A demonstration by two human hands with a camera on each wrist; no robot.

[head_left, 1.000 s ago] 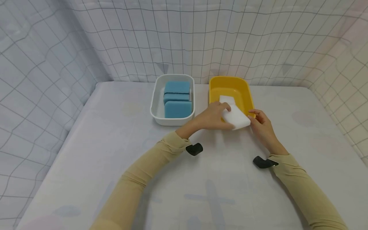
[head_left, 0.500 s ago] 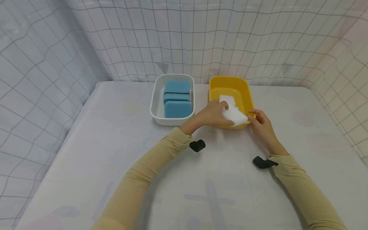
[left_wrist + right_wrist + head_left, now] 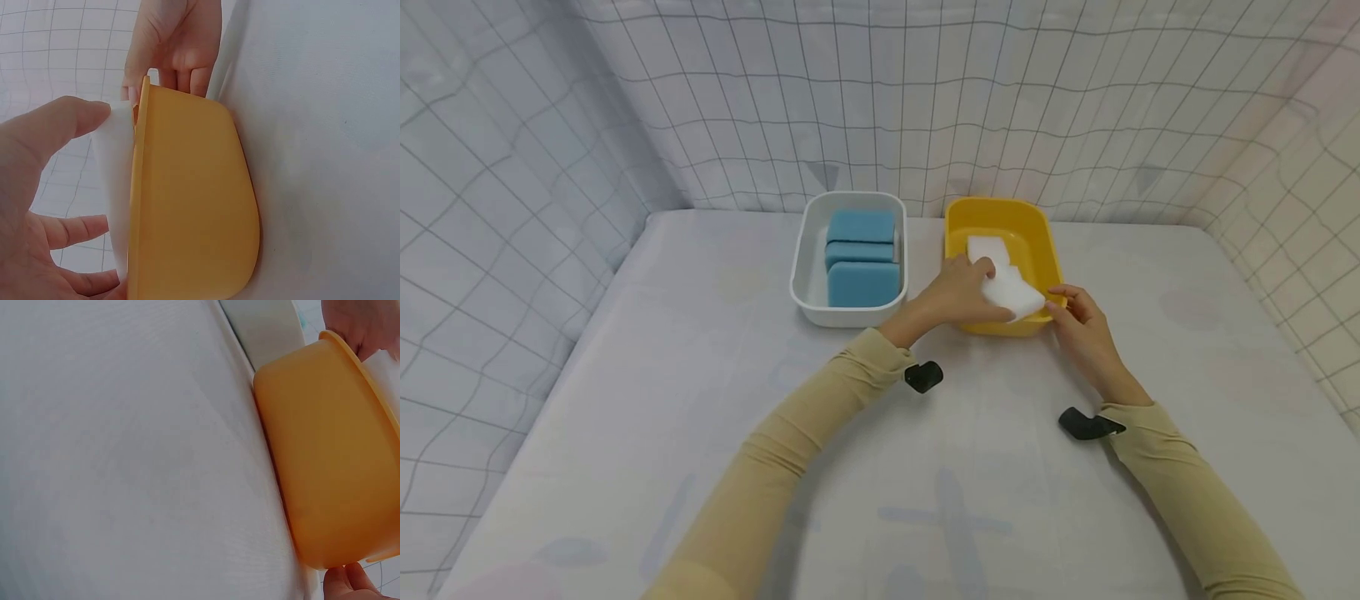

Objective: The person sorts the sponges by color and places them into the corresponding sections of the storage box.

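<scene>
My left hand (image 3: pixel 958 292) grips a white sponge (image 3: pixel 1013 293) at the near side of a yellow plastic tub (image 3: pixel 1037 250). In the left wrist view the thumb and fingers hold the white sponge (image 3: pixel 115 181) tilted along the tub's rim. A second white sponge piece (image 3: pixel 988 249) lies inside the tub, partly hidden by the left hand. At the near right corner, my right hand (image 3: pixel 1086 333) pinches the tub's rim between thumb and fingers. Only the fingertips (image 3: pixel 340 584) of that hand show in the right wrist view, against the yellow tub (image 3: pixel 331 456).
Left of the yellow tub stands a white tub (image 3: pixel 801 287) with blue sponges (image 3: pixel 863 285) in a row. Both tubs sit near the back edge of a table covered with white cloth (image 3: pixel 985 467). Grid-patterned curtains (image 3: pixel 880 108) rise behind and at both sides.
My left hand has moved a little away from me, carrying the white sponge from over the near rim further into the yellow tub. The other white piece has shifted slightly back. The right hand stays put.
</scene>
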